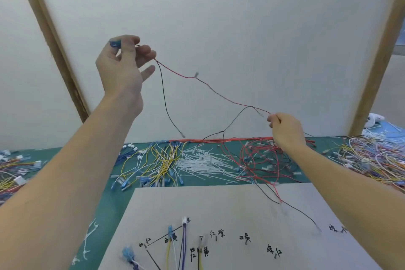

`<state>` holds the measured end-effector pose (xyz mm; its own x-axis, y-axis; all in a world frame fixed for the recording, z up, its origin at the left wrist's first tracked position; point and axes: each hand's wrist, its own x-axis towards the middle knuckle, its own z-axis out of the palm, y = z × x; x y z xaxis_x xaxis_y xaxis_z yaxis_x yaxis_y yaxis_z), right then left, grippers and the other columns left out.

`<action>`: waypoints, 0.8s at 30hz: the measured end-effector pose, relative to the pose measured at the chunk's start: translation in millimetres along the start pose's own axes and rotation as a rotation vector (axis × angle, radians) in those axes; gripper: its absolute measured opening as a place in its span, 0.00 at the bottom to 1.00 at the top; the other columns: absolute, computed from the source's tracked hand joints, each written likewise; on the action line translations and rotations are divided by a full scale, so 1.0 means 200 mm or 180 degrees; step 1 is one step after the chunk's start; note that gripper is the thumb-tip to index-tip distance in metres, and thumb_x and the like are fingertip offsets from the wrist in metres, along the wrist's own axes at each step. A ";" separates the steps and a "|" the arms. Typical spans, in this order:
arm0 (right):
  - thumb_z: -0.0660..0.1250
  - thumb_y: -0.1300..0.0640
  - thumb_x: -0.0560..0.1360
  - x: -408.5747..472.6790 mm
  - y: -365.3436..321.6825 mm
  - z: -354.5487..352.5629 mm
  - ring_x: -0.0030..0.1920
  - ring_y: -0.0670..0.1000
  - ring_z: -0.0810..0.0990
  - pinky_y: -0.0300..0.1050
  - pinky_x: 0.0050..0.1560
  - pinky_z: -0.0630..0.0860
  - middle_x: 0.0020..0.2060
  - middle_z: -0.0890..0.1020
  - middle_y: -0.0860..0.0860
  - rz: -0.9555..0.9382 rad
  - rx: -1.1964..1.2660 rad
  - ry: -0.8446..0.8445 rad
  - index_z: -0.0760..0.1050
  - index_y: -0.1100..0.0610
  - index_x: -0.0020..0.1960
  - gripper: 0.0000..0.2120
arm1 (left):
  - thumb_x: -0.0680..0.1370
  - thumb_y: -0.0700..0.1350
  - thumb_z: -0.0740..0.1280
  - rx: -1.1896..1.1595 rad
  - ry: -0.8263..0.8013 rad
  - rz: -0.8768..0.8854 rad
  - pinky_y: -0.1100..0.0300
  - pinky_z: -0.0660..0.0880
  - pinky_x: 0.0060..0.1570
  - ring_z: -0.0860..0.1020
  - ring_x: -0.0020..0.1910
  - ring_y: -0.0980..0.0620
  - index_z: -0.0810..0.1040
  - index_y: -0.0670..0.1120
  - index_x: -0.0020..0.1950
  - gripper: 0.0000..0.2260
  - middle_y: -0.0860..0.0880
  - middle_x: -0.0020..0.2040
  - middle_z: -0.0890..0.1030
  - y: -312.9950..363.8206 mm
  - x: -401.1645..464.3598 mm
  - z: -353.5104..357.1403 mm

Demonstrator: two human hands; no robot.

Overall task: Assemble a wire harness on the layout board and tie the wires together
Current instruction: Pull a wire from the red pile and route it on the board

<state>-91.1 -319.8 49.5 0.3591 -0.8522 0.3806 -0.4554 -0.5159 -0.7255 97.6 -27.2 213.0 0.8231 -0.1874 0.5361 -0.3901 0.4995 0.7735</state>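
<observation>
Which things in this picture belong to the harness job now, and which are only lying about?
In use now:
left hand, pinching the red wire and a black wire
right hand, pinching the red wire's other end
layout board
white cable ties

Lying about:
yellow and white wires
tangled wires at far right
dental floss picks

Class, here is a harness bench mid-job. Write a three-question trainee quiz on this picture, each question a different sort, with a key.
1. True or false: the left hand holds a blue connector.
2. Which colour is the wire stretched between both hands: A yellow, B red, C white?
3. Fill in: the right hand hangs above the tangle of red and ____ wires.

Key: 1 true; 2 B; 3 black.
</observation>
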 end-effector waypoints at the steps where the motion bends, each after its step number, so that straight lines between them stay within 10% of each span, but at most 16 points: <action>1: 0.58 0.53 0.85 0.01 -0.02 -0.01 0.46 0.56 0.80 0.51 0.50 0.76 0.48 0.84 0.53 -0.0099 0.0116 0.0063 0.81 0.56 0.53 0.14 | 0.86 0.46 0.60 -0.0014 0.0015 -0.0038 0.47 0.84 0.52 0.87 0.47 0.47 0.78 0.49 0.49 0.09 0.51 0.38 0.83 -0.01 0.00 -0.02; 6: 0.65 0.58 0.82 0.07 -0.18 -0.10 0.49 0.53 0.82 0.40 0.47 0.74 0.46 0.85 0.51 -0.0267 0.1148 0.0574 0.82 0.54 0.53 0.06 | 0.87 0.46 0.59 -0.0016 0.0225 -0.0022 0.48 0.82 0.56 0.86 0.47 0.49 0.77 0.50 0.50 0.10 0.52 0.39 0.82 -0.02 0.07 -0.14; 10: 0.66 0.62 0.79 0.02 -0.26 -0.09 0.39 0.54 0.79 0.44 0.42 0.78 0.42 0.83 0.54 -0.0004 -0.0381 -0.1423 0.85 0.57 0.49 0.08 | 0.87 0.47 0.59 0.0232 -0.0068 -0.0197 0.45 0.81 0.58 0.86 0.49 0.52 0.77 0.51 0.49 0.10 0.53 0.40 0.83 -0.04 0.04 -0.12; 13: 0.64 0.56 0.80 -0.08 -0.36 -0.04 0.31 0.55 0.83 0.49 0.31 0.84 0.48 0.81 0.54 -0.0060 -0.0477 -0.1437 0.82 0.58 0.55 0.10 | 0.86 0.47 0.61 0.0337 -0.0395 -0.0061 0.46 0.82 0.56 0.85 0.52 0.50 0.79 0.50 0.49 0.09 0.51 0.42 0.84 -0.03 0.00 -0.07; 19: 0.69 0.37 0.76 -0.35 -0.58 0.24 0.64 0.54 0.79 0.55 0.63 0.79 0.71 0.74 0.51 -0.0588 0.0257 -0.1697 0.65 0.49 0.78 0.34 | 0.86 0.47 0.62 0.0346 -0.0886 0.0123 0.49 0.83 0.52 0.85 0.55 0.47 0.79 0.49 0.50 0.08 0.48 0.44 0.85 0.06 -0.05 0.02; 24: 0.65 0.64 0.78 -0.34 -0.48 0.36 0.58 0.60 0.82 0.51 0.60 0.78 0.56 0.85 0.58 -0.0693 -0.0764 -0.1405 0.84 0.55 0.56 0.12 | 0.86 0.47 0.62 0.0153 -0.0613 0.0546 0.50 0.82 0.51 0.86 0.53 0.45 0.78 0.48 0.50 0.08 0.49 0.42 0.85 0.23 -0.01 -0.02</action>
<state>-12.4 -207.0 51.5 0.7500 -0.6325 0.1933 -0.4868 -0.7258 -0.4860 80.7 -1.0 246.1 0.6512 -0.2632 0.7118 -0.5402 0.4980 0.6784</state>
